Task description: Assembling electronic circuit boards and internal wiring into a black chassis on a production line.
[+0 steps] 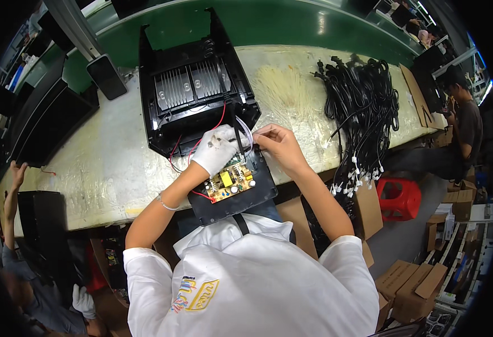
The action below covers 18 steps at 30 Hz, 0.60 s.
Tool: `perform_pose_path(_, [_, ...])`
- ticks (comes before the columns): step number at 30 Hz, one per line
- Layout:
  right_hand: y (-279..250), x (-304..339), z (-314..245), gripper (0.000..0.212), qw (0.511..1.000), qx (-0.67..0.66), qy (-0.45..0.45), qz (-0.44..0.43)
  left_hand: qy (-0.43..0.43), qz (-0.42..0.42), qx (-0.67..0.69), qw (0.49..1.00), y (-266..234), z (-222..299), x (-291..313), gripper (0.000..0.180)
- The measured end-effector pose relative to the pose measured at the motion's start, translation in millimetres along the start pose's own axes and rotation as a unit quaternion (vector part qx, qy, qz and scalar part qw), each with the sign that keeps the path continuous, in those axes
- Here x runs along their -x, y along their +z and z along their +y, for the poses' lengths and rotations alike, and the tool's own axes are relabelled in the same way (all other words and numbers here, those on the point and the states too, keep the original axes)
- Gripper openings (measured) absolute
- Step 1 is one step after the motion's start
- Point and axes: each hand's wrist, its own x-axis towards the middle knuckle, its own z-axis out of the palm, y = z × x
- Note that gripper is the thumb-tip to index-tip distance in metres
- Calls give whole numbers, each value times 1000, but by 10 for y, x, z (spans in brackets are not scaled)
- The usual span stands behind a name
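Note:
A black plastic housing (162, 121) with metal heat sinks (193, 85) lies on the bench in front of me. Against its near edge, tilted over my lap, is a black panel (263, 188) carrying a yellowish circuit board (228, 184). White and purple wires (248, 128) run between housing and board, beside a black cable. My left hand (215, 149), in a white glove, is closed around the wires, its fingertips partly hidden. Bare and pinched just right of them, my right hand (280, 145) has thumb and forefinger together; what lies between them is too small to name.
Black power cords (361, 106) with white connectors are heaped at the right, hanging over the bench edge. Pale cable ties (283, 84) lie beyond my right hand. A co-worker's hand (18, 174) touches a black housing at left. A red stool (398, 199) and cardboard boxes (412, 286) stand right.

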Motion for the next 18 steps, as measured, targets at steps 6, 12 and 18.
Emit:
perform_pose_path(6, [-5,103,-313,8,923,330,-196,29,-60,86,54,993,-35,22,110,11])
perform_pose_path(12, [148,136,-411,15,673,548,-496,17,-55,214,133,966,34,73,162,12])
perform_pose_path(18, [272,75,-405,21,577,621,-525,-75,-86,167,153,970,-149,122,324,9])
